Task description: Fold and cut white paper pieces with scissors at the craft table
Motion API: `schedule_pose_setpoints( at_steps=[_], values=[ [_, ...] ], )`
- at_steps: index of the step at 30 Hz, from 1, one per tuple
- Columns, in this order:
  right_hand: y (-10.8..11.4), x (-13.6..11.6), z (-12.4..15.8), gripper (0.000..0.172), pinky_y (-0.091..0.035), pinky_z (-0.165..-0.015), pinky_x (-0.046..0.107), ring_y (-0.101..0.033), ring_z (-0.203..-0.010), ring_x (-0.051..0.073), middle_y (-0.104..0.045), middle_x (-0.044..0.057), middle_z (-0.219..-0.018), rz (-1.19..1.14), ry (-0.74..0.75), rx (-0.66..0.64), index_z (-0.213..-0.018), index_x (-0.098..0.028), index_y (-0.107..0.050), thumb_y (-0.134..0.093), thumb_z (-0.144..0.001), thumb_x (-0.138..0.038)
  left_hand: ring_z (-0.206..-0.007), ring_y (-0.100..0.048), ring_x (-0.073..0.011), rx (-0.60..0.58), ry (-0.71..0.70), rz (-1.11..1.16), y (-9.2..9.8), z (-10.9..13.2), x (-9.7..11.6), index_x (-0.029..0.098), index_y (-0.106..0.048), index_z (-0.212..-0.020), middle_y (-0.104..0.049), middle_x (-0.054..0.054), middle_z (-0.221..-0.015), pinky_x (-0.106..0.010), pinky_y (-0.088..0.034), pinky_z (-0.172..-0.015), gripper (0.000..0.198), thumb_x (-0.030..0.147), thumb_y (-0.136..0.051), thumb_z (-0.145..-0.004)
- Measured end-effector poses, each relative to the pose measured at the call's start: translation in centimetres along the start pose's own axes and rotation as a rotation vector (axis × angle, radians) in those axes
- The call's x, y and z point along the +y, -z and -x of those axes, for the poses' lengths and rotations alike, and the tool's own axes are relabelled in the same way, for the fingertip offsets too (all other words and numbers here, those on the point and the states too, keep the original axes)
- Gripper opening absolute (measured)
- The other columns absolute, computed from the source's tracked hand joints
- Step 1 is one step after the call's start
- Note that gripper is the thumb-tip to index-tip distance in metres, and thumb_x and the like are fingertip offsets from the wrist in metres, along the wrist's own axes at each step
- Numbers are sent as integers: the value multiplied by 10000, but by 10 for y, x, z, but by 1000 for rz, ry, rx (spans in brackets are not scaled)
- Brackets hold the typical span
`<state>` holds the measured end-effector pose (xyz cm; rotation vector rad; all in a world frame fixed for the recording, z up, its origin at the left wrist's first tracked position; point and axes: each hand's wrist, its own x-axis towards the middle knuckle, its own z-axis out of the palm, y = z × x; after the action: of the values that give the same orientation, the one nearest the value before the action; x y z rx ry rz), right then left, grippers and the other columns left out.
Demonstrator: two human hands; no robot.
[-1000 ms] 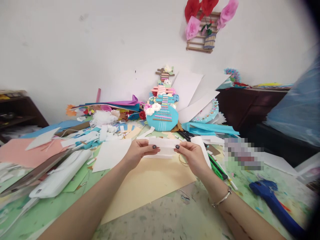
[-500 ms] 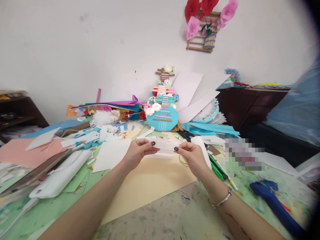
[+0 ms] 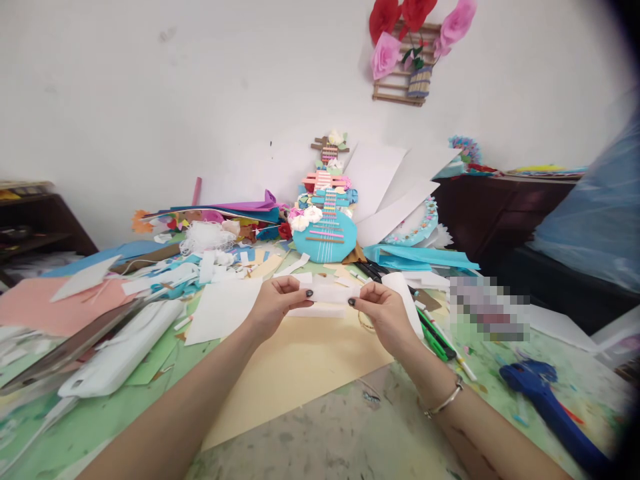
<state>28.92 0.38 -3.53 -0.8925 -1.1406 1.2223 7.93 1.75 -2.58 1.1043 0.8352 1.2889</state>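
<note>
Between my two hands a small strip of white paper (image 3: pixel 330 293) is stretched level. My left hand (image 3: pixel 281 301) pinches its left end between thumb and fingers. At the other end my right hand (image 3: pixel 383 308) has the strip pinched the same way. Below lies a cream sheet of paper (image 3: pixel 300 367) on the table, with another white piece (image 3: pixel 320 311) just under the strip. Behind the hands stands a blue paper pipa-shaped craft (image 3: pixel 325 237) with white strings and pale flowers.
A blue hot glue gun (image 3: pixel 545 400) lies at the right, near green scissors (image 3: pixel 435 340). On the left are a white power strip (image 3: pixel 125 347), a pink sheet (image 3: pixel 55 303) and many paper scraps (image 3: pixel 190 277). A white paper roll (image 3: pixel 403 300) sits beside my right hand.
The thumbs have shifted slightly on the strip, and the strip looks flatter. Both hands stay in nearly the same place.
</note>
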Motion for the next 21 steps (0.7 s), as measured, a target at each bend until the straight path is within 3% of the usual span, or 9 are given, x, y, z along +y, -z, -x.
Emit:
schedule_pose_setpoints(
  at_steps=[6,12,21],
  values=[
    [-2,-2,1,203,-343,-548,228,-496,-559,96,-573,-16,-576,-2,4,3,-603,-156,-577,-749,-592,-265,-575,-603,-82,2,-33,-76,2,0,-1,111,-579,-601,-631,12,-563,-222,-546,-649,210,177,-775,-570],
    [-2,0,2,254,-181,-430,219,-293,-423,44,-440,-68,-488,30,37,10,-529,-167,-498,-736,-578,-241,-573,-609,-90,16,-46,-113,2,-1,-2,116,-574,-594,-634,5,-563,-211,-530,-627,211,172,-775,-562],
    [-3,0,2,264,-135,-426,226,-269,-423,45,-437,-65,-504,39,43,31,-517,-170,-466,-717,-575,-226,-591,-613,-108,3,-32,-122,4,0,-2,127,-628,-714,-659,-4,-662,-236,-542,-598,230,171,-776,-544]
  ],
)
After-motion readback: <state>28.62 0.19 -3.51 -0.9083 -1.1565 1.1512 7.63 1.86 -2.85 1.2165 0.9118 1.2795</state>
